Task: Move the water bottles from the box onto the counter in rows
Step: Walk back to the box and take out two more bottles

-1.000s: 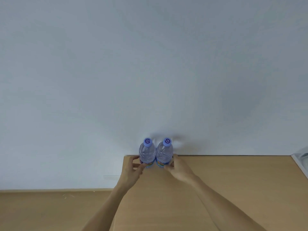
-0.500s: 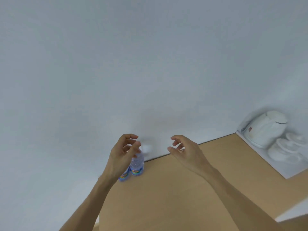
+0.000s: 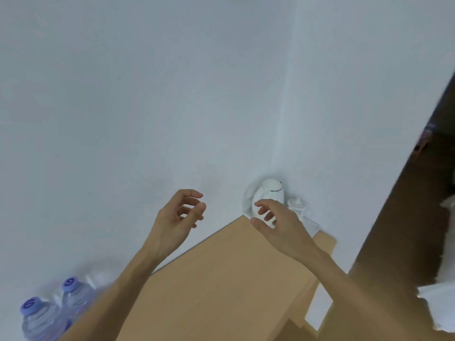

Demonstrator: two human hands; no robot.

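Above the wooden counter (image 3: 221,279), both hands hang in mid-air with fingers loosely curled and nothing in them. Neither the left hand (image 3: 176,219) nor the right hand (image 3: 278,225) touches a bottle. Two water bottles (image 3: 53,308) stand upright, side by side and touching, at the lower left of the view, close to the white wall (image 3: 147,107); their blue caps point up, so each long axis runs vertical. They sit well apart from the fingers, down and to the left behind the left forearm, which makes the left hand the nearer of the two. The box is not in view, so which way it lies from either hand cannot be told; a reach for more bottles probably has to start with finding it. A white kettle (image 3: 269,195) stands in the far corner just behind the right hand's fingertips (image 3: 258,205), with a small white jar (image 3: 296,205) beside it.
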